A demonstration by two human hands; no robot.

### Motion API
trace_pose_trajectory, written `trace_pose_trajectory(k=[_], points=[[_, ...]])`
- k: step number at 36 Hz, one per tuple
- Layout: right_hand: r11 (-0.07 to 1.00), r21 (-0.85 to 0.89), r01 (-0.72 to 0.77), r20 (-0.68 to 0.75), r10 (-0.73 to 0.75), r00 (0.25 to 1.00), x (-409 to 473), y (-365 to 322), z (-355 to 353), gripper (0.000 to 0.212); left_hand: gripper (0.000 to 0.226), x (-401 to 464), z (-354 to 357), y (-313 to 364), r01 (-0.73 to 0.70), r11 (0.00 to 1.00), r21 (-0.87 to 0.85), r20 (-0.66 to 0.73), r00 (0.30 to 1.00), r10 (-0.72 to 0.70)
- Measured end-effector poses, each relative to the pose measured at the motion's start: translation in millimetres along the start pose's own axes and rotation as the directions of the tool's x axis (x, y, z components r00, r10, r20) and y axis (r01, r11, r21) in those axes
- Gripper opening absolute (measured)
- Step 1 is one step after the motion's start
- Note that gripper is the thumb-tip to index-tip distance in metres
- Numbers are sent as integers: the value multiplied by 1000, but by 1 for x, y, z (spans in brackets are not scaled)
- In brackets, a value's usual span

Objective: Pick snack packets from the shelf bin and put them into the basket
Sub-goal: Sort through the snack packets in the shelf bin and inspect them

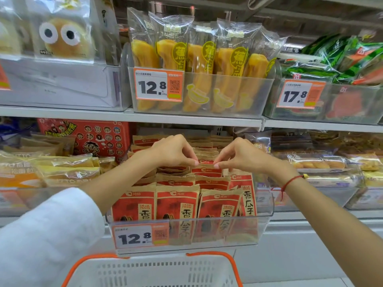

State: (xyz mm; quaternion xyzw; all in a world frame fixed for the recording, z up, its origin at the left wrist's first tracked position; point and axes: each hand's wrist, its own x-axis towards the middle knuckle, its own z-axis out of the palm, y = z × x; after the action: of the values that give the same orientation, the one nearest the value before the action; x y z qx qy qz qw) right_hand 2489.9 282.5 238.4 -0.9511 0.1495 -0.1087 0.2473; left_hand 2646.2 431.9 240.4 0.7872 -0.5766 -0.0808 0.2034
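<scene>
A clear shelf bin (263, 224) on the lower shelf holds several red-and-tan snack packets (176, 206) standing in rows. My left hand (174, 152) and my right hand (238, 154) reach over the bin. Each hand pinches the top edge of one packet (206, 170) in a middle row, thumb and forefinger closed on it. The packet stands in the bin among the others. Directly below the bin, at the bottom of the view, sits a white basket (153, 270) with orange handles; its inside is hidden.
The upper shelf carries a bin of yellow banana-cake packs (196, 59) and a bin of green packets (335, 56). Bread packs (62, 170) lie left of the bin, more wrapped snacks (323, 162) to the right. A shelf edge (186, 119) runs just above my hands.
</scene>
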Motion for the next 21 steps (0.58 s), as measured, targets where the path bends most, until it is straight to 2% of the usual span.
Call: trace_pose_trajectory(k=[2, 4, 7, 9, 12, 14, 18, 21], points=[[999, 19, -43, 101, 41, 994, 1, -3, -8, 1, 15, 1, -5, 0, -8, 998, -64, 90, 996, 14], [996, 26, -85, 116, 81, 990, 3, -2, -12, 10, 16, 1, -7, -1, -6, 994, -111, 65, 998, 14], [997, 16, -79, -112, 81, 990, 10, 10, -11, 13, 21, 3, -3, -6, 17, 999, -43, -150, 988, -23], [994, -66, -88, -175, 75, 982, 13, 15, -6, 16, 29, 3, 4, -6, 28, 999, 41, -187, 982, -20], [972, -200, -126, -88, 111, 990, 16, 15, 5, 28, 35, 6, 13, -4, 26, 979, 201, -135, 991, 2], [962, -228, -147, -79, 132, 988, 17, 15, 9, 31, 40, 9, 15, -3, 31, 958, 286, -132, 991, 7], [979, -176, -106, -5, 107, 994, 11, 16, 9, 12, 54, 15, 14, -5, 20, 910, 414, -109, 994, 28], [985, -155, -76, 48, 84, 995, 5, 15, 10, 9, 70, 21, 15, -8, 11, 903, 429, -39, 999, 6]])
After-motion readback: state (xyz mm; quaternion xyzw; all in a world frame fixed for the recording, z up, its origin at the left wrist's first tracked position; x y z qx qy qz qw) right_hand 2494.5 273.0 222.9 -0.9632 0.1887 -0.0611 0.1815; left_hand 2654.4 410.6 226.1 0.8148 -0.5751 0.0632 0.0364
